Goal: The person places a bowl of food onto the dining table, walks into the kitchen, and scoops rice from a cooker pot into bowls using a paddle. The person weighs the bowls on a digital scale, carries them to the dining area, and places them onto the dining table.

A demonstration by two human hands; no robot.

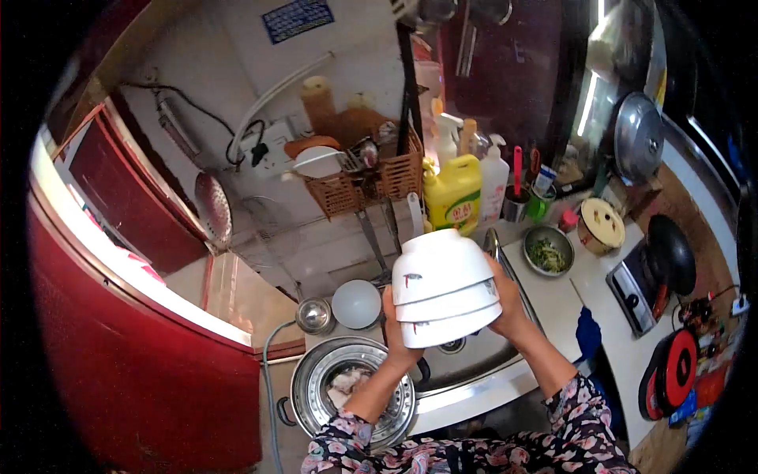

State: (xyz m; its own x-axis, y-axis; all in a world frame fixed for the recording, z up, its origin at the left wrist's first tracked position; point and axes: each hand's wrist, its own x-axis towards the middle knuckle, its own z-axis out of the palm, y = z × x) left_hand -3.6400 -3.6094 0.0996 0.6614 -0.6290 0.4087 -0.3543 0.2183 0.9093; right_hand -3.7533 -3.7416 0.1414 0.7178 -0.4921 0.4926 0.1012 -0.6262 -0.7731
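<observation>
Between my two hands is a stack of white bowls (446,292), turned bottom-up and slightly tilted, with small dark and red marks on their sides. My left hand (396,328) grips the stack from the left side. On the right side my right hand (505,296) is wrapped against the bowls, its fingertips partly hidden behind them. The stack is held up over the metal sink (482,359), whose drain shows just below the lowest rim. Beneath my left forearm stands a steamer pot (308,379) with pale pieces of food inside.
A white bowl (356,304) and a small metal bowl (314,316) sit left of the sink. Behind are a yellow detergent jug (454,193) and a brown wall basket (403,172). To the right stand a bowl of greens (548,251), a stove (632,299) and a black wok (671,257).
</observation>
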